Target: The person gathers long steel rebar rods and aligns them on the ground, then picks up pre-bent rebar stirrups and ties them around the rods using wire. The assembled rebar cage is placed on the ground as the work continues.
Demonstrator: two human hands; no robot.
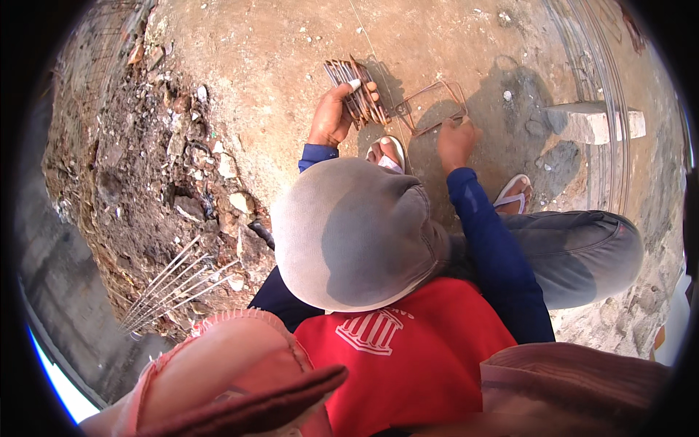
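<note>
My left hand point(336, 116) is wrapped round a bundle of thin rusty steel pieces point(371, 105), stacked side by side; they look like bent rebar stirrups seen edge-on. There is a white covering on one finger or the thumb of that hand. To its right, my right hand point(459, 142) is closed on the near corner of a rectangular steel stirrup point(440, 125), bent from thin rusty rod. That stirrup is low over the ground, and I cannot tell whether it touches it. My right fingertips are partly hidden by the hand itself.
My sandalled feet point(389, 153) stand just below the hands. At the right, a pale concrete block point(595, 122) sits by several long steel rods point(619, 87). Broken rubble point(182, 146) lines the left, with thin bars point(171, 288) sticking out over a drop. A thin string point(362, 28) crosses the ground.
</note>
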